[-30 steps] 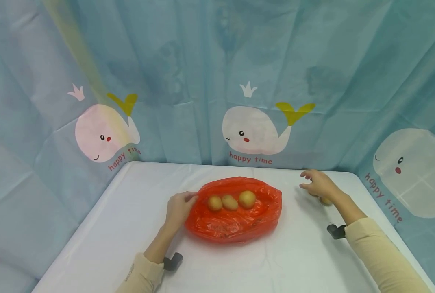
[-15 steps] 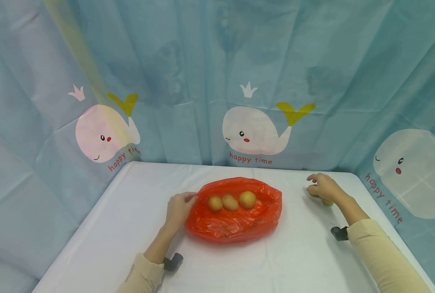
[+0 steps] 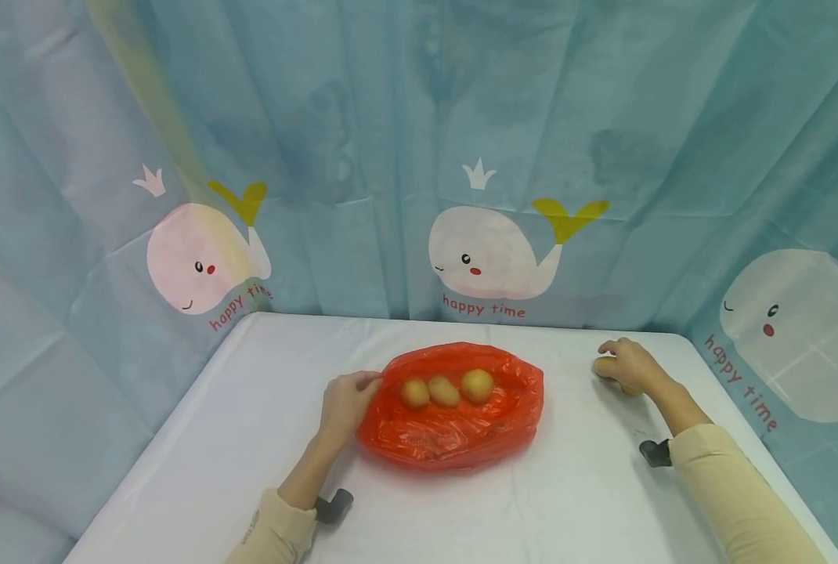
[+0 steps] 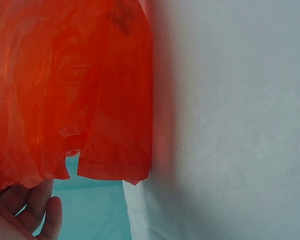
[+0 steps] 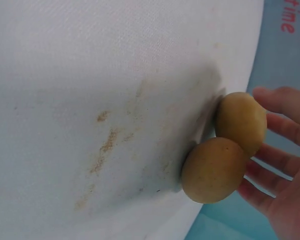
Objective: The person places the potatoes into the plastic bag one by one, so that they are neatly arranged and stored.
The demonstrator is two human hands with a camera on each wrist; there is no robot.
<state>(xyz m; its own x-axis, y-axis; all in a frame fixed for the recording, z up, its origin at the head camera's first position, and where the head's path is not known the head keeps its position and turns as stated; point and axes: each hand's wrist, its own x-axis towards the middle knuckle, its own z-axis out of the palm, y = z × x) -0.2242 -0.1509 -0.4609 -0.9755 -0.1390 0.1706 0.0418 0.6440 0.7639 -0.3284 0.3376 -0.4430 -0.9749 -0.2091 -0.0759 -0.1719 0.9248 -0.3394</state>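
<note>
A red plastic bag [image 3: 440,446] sits mid-table, its mouth spread wide. Inside it lie three potatoes in a row: a left one [image 3: 415,393], a middle one [image 3: 443,391] and a larger right one [image 3: 477,386]. My left hand [image 3: 346,403] pinches the bag's left rim; the left wrist view shows curled fingers [image 4: 36,205] at the plastic edge. At the table's far right, my right hand [image 3: 633,366] grips a potato [image 5: 240,120], thumb on one side and fingers round behind. Another potato [image 5: 215,170] touches it, nearer the right wrist camera and partly hidden under the hand in the head view.
The white-covered table [image 3: 574,501] shows brown smudges [image 5: 107,142] near the right-hand potatoes. A blue curtain [image 3: 363,258] with whale prints stands along the back and both sides. Black wrist mounts [image 3: 334,505] stick out beside both forearms.
My right hand has moved slightly right and lower onto the far potato, and its fingers have closed round it. The left hand and the bag have stayed in place.
</note>
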